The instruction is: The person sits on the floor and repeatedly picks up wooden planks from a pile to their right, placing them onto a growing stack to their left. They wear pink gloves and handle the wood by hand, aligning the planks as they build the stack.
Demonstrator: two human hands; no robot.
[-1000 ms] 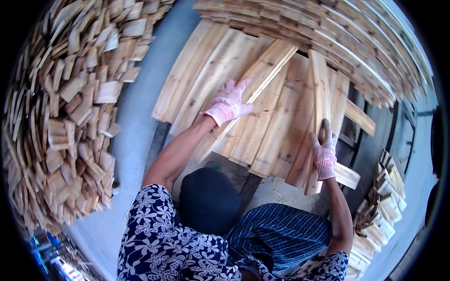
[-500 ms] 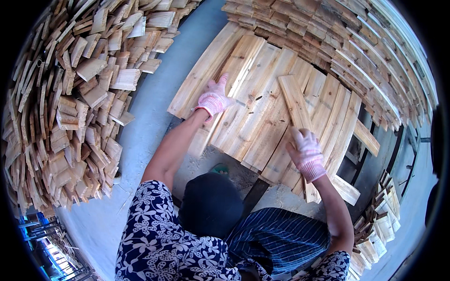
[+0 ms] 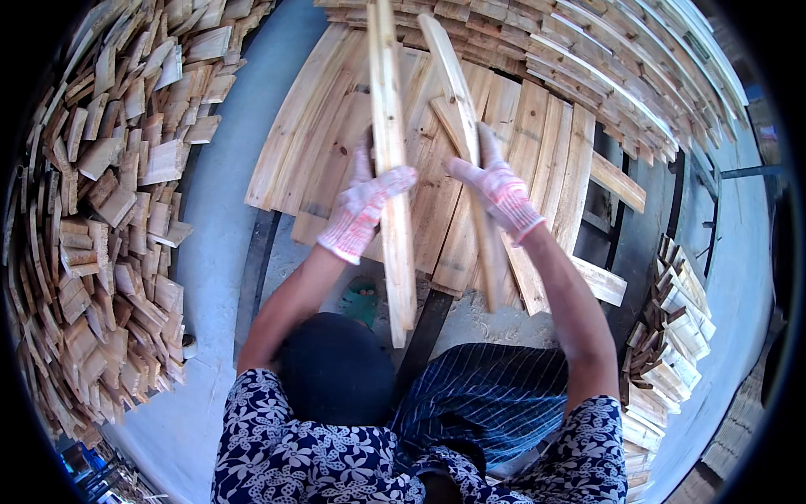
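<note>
Both my hands wear pale gloves with pink-red flecks. My left hand (image 3: 369, 197) is closed around a long wooden plank (image 3: 389, 126), held on edge so its narrow side faces up. A second wooden board (image 3: 456, 84) is gripped in my right hand (image 3: 497, 181), tilted, its far end leaning left toward the first plank. The two pieces are apart, raised above a layer of boards (image 3: 529, 151) laid side by side. Fingers on the far sides of both pieces are partly hidden.
A tall heap of short boards (image 3: 101, 210) stands at the left. Rows of stacked planks (image 3: 579, 59) curve along the far right. A smaller pile (image 3: 667, 336) lies at the lower right, near dark metal bars (image 3: 621, 223). Bluish-grey floor (image 3: 214, 218) runs between the left heap and the boards.
My hands have come closer together, and each has lifted a board off the layer. The left hand was resting on a board before. The whole view has shifted slightly.
</note>
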